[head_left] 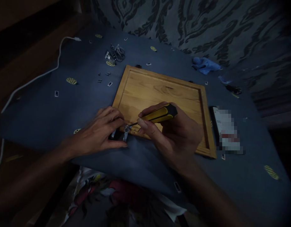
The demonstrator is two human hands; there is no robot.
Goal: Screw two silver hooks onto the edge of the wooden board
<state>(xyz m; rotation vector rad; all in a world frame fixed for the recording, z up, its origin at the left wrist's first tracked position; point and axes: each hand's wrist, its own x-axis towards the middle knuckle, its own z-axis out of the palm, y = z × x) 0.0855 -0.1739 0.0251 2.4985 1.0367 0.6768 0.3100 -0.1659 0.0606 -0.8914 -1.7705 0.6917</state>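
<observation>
A wooden panel [159, 90] with a raised frame lies flat on the cloth-covered surface in front of me. At its near left edge sits a metal hinge [126, 134]. My left hand [95, 132] grips around the hinge, thumb below it and curled fingers above, partly hiding it and the panel corner. My right hand [174, 135] is closed around the handle of a yellow and black screwdriver [159, 114]. The shaft slants down to the left, and its tip meets the hinge. Small dark holes show in the panel edge beside the tip.
Loose hinges [115, 53] are piled behind the panel, with several screws [99, 81] nearer. A white cable [38, 75] runs along the left. A blue crumpled cloth [205, 64] lies at the back right, and a partly blurred flat object [227, 130] lies right of the panel.
</observation>
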